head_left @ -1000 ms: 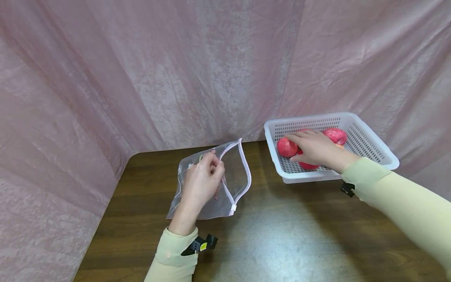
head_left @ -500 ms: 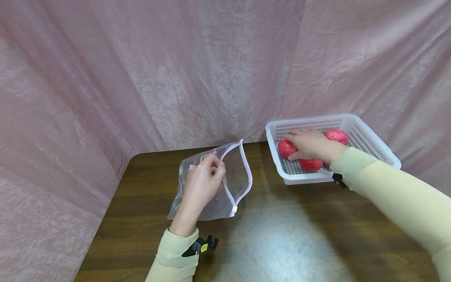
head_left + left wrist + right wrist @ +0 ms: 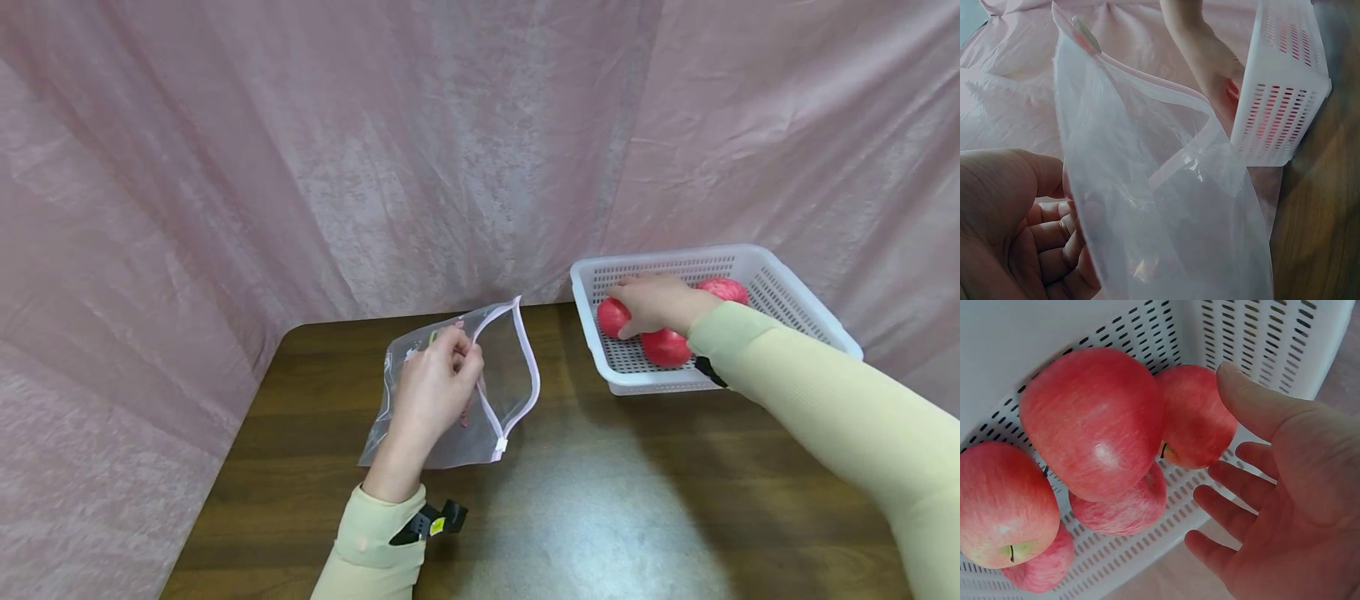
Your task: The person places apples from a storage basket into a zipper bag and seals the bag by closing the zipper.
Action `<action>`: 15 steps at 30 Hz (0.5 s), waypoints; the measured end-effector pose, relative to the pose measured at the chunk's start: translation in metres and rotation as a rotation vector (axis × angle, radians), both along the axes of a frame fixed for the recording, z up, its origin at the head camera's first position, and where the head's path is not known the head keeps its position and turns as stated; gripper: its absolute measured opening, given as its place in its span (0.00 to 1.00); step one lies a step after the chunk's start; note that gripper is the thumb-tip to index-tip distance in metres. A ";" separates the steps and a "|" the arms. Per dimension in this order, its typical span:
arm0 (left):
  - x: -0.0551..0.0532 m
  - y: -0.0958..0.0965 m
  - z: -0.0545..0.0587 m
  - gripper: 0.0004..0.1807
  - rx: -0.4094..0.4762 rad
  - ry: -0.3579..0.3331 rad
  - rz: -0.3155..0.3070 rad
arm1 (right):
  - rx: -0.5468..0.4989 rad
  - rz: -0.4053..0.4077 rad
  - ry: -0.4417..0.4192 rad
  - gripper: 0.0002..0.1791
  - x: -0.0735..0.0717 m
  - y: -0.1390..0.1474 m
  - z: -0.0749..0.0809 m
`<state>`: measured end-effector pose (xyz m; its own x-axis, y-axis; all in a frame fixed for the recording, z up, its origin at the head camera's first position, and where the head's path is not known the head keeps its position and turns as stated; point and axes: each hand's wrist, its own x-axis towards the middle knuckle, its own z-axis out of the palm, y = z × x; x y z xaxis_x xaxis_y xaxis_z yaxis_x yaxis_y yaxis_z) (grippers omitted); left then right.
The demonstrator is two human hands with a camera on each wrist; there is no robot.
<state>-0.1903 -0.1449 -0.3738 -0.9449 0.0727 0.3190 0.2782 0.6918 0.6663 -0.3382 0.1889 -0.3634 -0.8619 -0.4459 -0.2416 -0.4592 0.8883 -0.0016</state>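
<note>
My left hand (image 3: 433, 385) pinches the upper layer of a clear slider zip bag (image 3: 467, 443) near its mouth. The bag lies on the table with its pink-edged mouth gaping to the right. In the left wrist view, thumb and fingers meet at the edge of the bag (image 3: 1166, 212). Inside a white basket, my right hand (image 3: 656, 302) reaches over the leftmost red apple (image 3: 613, 317). The right wrist view shows that apple (image 3: 1197, 415) between the spread thumb and the loosely extended fingers (image 3: 1225, 512), fingertips right at its side. A larger apple (image 3: 1094, 425) lies beside it.
The perforated white basket (image 3: 600, 360) stands at the back right of the wooden table (image 3: 300, 500). Several other apples lie in it, one red apple (image 3: 666, 348) near its front wall. Pink curtains (image 3: 450, 167) hang close behind the table.
My right hand has shifted slightly back and left within the basket, exposing more of the front apple. The left hand keeps its pinch on the bag.
</note>
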 end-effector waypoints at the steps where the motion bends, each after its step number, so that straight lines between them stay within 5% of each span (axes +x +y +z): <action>1: 0.000 0.000 0.000 0.06 -0.004 0.001 -0.001 | 0.003 -0.002 0.002 0.45 -0.001 0.000 -0.001; 15: 0.002 0.002 0.000 0.07 -0.044 -0.001 0.006 | 0.011 0.011 0.038 0.41 -0.003 0.000 -0.009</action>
